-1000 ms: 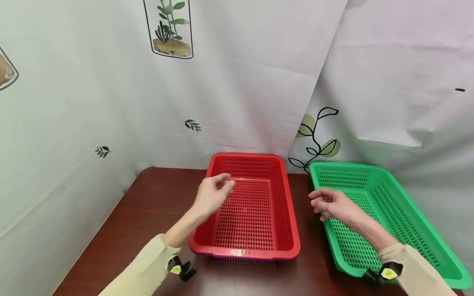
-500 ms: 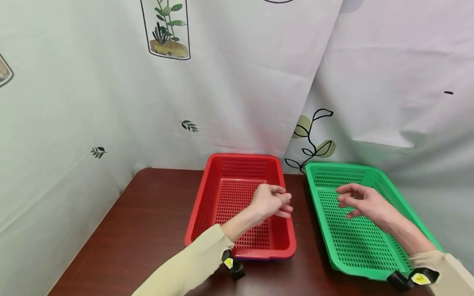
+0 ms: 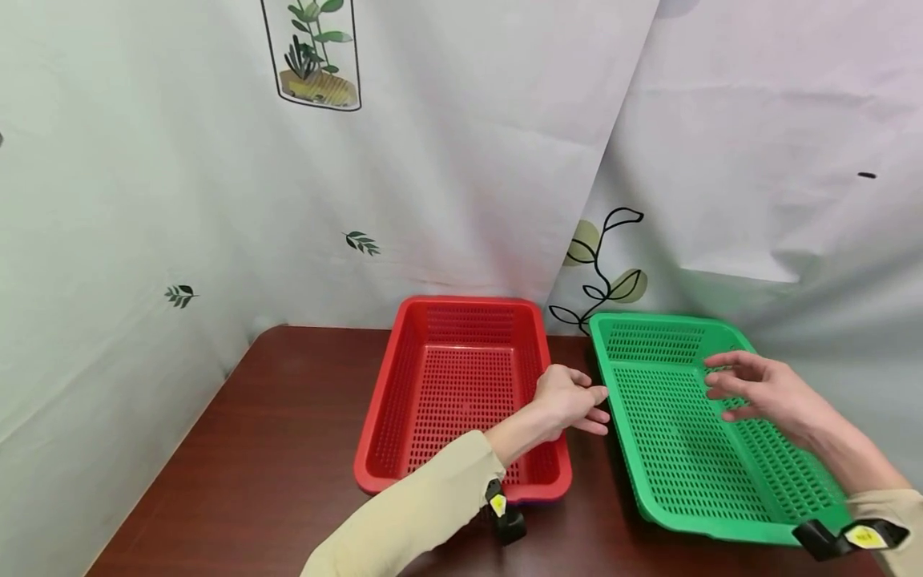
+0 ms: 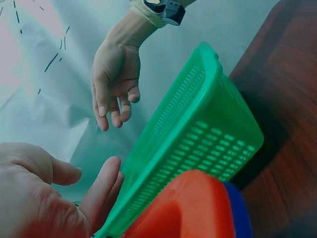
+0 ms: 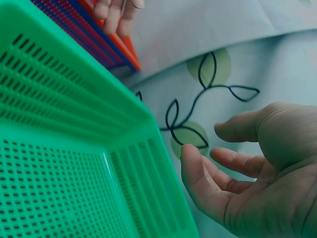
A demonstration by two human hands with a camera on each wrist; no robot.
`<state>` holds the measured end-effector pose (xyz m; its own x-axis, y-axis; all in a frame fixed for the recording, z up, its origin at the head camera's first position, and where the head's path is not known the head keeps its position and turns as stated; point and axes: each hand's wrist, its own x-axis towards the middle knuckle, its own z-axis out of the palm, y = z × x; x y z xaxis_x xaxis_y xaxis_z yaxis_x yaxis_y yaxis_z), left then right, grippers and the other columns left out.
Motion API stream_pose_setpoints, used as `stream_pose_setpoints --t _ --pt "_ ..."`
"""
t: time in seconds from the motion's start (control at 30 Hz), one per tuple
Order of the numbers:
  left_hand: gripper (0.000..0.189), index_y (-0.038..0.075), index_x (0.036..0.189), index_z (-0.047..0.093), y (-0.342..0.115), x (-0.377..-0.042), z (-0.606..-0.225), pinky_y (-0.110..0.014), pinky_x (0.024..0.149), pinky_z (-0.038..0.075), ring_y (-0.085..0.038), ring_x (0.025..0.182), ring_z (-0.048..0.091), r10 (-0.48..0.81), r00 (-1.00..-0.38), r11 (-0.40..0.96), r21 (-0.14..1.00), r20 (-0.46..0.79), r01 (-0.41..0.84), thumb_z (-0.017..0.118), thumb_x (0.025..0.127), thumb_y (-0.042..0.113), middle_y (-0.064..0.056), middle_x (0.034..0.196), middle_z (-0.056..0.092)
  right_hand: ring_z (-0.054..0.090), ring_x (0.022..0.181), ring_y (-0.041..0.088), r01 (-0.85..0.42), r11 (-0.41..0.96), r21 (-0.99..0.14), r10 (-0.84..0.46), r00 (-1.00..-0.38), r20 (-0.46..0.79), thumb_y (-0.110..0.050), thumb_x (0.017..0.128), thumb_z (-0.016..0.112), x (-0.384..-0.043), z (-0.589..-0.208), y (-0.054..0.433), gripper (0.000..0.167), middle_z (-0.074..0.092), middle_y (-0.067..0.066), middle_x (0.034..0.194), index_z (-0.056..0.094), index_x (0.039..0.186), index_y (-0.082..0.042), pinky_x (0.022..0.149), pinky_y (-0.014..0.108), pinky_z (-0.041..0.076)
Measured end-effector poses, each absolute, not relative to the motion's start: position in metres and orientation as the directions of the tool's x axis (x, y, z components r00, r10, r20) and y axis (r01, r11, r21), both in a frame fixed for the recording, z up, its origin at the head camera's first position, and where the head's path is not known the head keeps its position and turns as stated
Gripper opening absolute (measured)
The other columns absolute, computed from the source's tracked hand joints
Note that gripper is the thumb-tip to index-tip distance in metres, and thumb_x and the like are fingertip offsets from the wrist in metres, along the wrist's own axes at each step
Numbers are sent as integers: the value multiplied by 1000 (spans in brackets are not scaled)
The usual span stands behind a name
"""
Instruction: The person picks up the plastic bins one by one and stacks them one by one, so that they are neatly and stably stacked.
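Note:
A red plastic basket (image 3: 461, 385) with slotted walls stands mid-table, with a blue rim (image 4: 238, 210) showing just under its own. To its right is a green basket (image 3: 678, 433) of the same sort; the floors of both are bare. My left hand (image 3: 570, 401) hovers above the red basket's right side, its fingertips reaching toward the green basket's left rim. Over the right part of the green basket floats my right hand (image 3: 775, 393), fingers loosely bent and thumb apart. Neither hand holds anything, as both wrist views also show.
The dark brown table (image 3: 288, 449) stretches to the left of the red basket. A white printed cloth (image 3: 447, 176) hangs close behind both baskets and along the left side. A narrow strip of table separates the two baskets.
Both hands have moved right: the left from over the red basket's left side to its right edge, the right from the green basket's left rim to above its right part. The baskets stay put.

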<state>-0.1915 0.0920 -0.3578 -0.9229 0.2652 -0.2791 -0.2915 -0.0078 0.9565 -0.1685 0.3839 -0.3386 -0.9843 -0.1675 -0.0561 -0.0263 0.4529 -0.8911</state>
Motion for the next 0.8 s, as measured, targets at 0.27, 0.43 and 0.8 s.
stream_pose_setpoints --t 0.27,0.43,0.8 --pt "23 -4 112 59 104 -194 -364 -39 56 61 -39 72 72 227 -926 -11 950 -300 -311 70 93 2 -20 75 70 66 91 3 7 445 -896 -135 -988 -75 -11 104 56 -169 -339 405 22 64 -5 104 58 117 -29 71 40 61" --pt "29 -5 117 60 107 -195 -366 -37 54 60 -38 70 72 184 -936 10 953 -300 -303 71 92 2 -19 72 69 67 91 3 43 442 -896 -116 -988 -104 -11 104 56 -169 -339 414 23 62 -3 105 58 116 -30 73 41 61" --pt "34 -8 120 59 107 -196 -370 -35 52 59 -36 71 72 133 -946 69 954 -297 -291 72 90 0 -15 69 66 64 88 1 95 586 -805 -57 -986 -158 -19 105 54 -171 -335 435 49 54 36 124 38 136 16 79 43 60"
